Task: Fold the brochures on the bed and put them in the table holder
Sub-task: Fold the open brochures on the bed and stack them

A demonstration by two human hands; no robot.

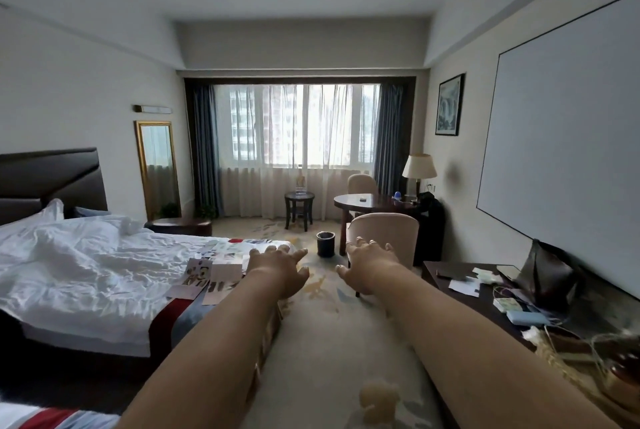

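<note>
Several brochures (211, 274) lie spread flat along the foot of the bed (83, 269), on the white cover and the red and blue runner. My left hand (282, 264) reaches forward at the bed's corner, fingers spread and holding nothing, just right of the brochures. My right hand (369, 264) is stretched out beside it over the carpet, fingers spread and empty. I cannot make out a brochure holder; a dark desk (446, 278) at the right carries papers and clutter.
A beige armchair (384, 231) and a black bin (326, 243) stand beyond my hands. A round table (367, 201), a second chair and a lamp (419, 167) stand by the curtained window. A small side table (299, 203) stands further left. Patterned carpet runs between bed and desk.
</note>
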